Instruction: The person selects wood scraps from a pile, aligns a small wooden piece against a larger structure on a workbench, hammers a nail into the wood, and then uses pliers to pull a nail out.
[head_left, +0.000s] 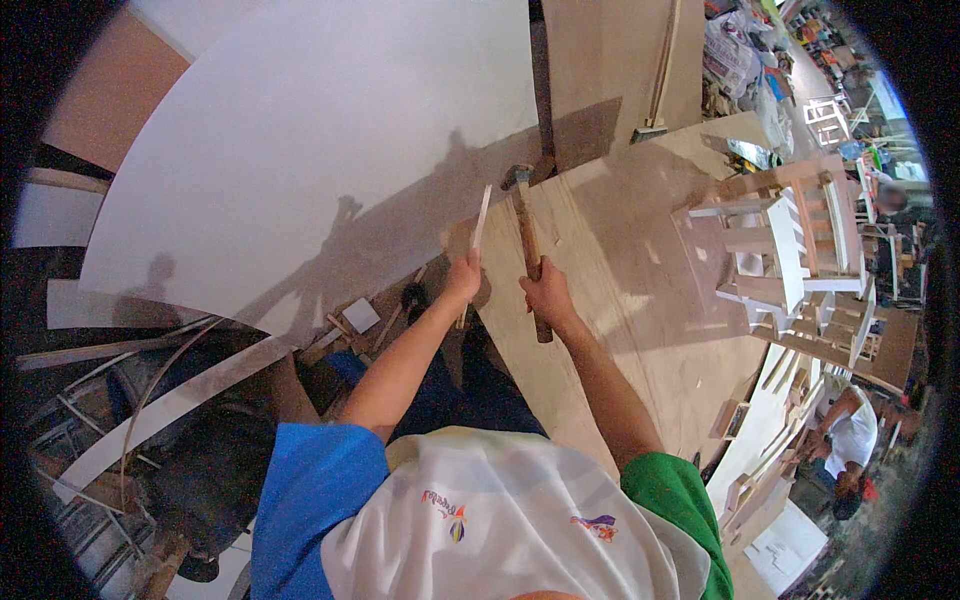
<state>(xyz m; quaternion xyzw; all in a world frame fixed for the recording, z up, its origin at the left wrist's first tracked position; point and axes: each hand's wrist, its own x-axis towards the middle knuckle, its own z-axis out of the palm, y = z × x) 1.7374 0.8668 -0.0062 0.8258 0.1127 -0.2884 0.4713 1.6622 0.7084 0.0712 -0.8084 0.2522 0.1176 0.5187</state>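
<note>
My right hand [549, 292] is closed round the wooden handle of a hammer [528, 222], whose dark metal head points away from me. In my left hand [462, 277] is a thin, pale wooden strip [482, 213], gripped near its middle so that it sticks out above and below the fist. Both hands are held out in front of me, side by side and apart. Under the right hand and hammer lies a large plywood sheet [640, 270]. A big white panel [330, 130] stands beyond the left hand, with shadows across it.
White wooden chair-like frames [775, 255] stand on the right of the plywood. A person in a white shirt [850, 430] works at the lower right beside wooden pieces. Metal frames and a curved strip [190, 410] clutter the lower left. Bags [735, 55] are piled far right.
</note>
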